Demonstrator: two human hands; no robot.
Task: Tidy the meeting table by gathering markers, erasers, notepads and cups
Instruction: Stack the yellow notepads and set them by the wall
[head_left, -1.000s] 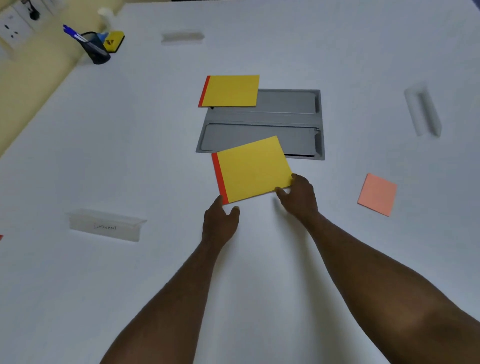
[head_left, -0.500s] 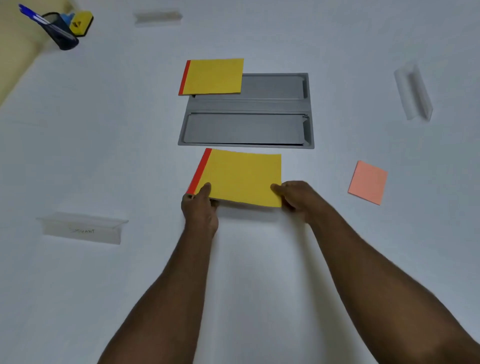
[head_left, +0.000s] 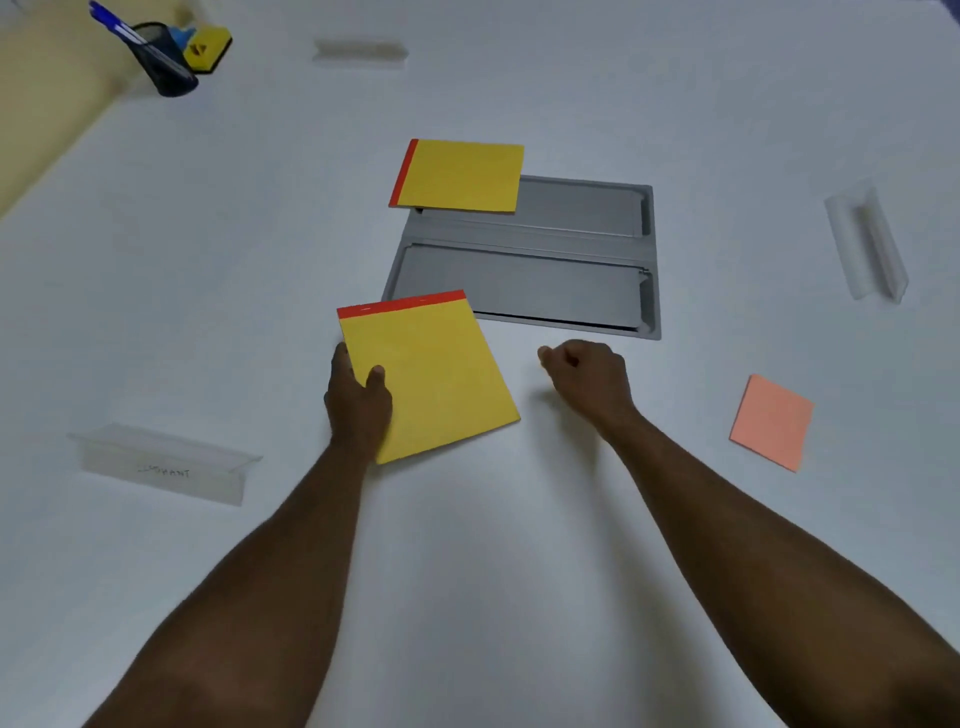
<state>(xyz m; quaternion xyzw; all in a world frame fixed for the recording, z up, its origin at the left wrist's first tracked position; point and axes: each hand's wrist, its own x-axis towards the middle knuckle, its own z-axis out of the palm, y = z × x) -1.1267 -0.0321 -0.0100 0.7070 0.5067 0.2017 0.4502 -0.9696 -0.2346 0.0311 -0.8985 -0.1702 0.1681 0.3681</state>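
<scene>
Place: an office meeting room, seen from above a large white surface (head_left: 519, 571).
Cable hatch: a grey metal panel (head_left: 524, 270) with two flaps is set flush into the middle of the surface, the kind that covers power sockets in conference tables.
Name holders: clear acrylic name-card stands (head_left: 166, 462) sit at several seats; one carries faint handwriting, too blurred to read.
Stationery: yellow notepads (head_left: 436, 379) with red binding, a pink sticky-note pad (head_left: 772, 422), a dark pen cup (head_left: 169, 65) with a blue pen, and a yellow whiteboard eraser (head_left: 208, 48).
Wall: pale yellow, at far left.
</scene>
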